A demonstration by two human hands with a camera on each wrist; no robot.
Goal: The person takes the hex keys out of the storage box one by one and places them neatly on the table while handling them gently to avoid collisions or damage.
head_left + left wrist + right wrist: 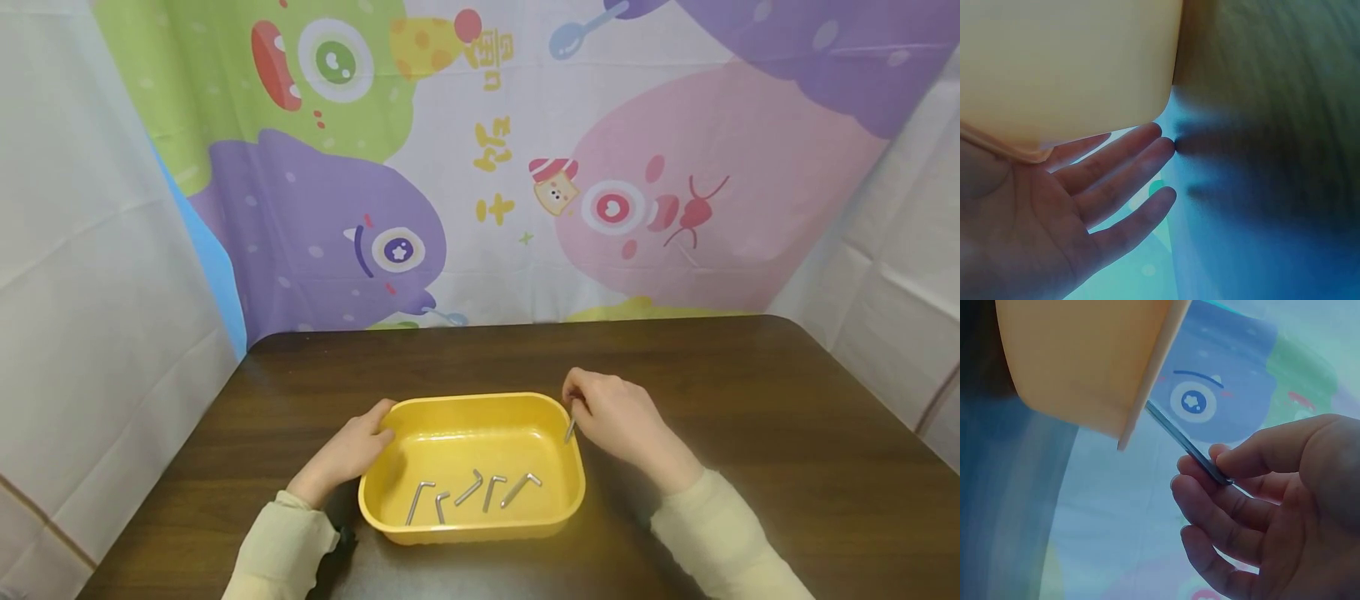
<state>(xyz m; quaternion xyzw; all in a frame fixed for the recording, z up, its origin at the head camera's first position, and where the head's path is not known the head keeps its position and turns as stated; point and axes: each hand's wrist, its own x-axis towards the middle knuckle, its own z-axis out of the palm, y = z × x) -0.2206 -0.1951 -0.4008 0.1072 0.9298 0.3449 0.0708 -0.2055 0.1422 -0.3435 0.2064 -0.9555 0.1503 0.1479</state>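
A yellow plastic tray stands on the table. My left hand holds its left side, with the thumb over the rim. In the left wrist view, the fingers of that hand extend along the tray's outer wall; its thumb is hidden there. Above the tray's right rim, my right hand pinches a hex key between thumb and fingers. The key's long arm points down toward the rim, while the fingers cover its other end. Inside the tray, several metal hex keys lie along the near side.
Under the tray is a dark brown wooden table. A cartoon-printed curtain hangs behind its far edge, and pale cloth sheets hang at both sides. Something small and dark is by the left sleeve.
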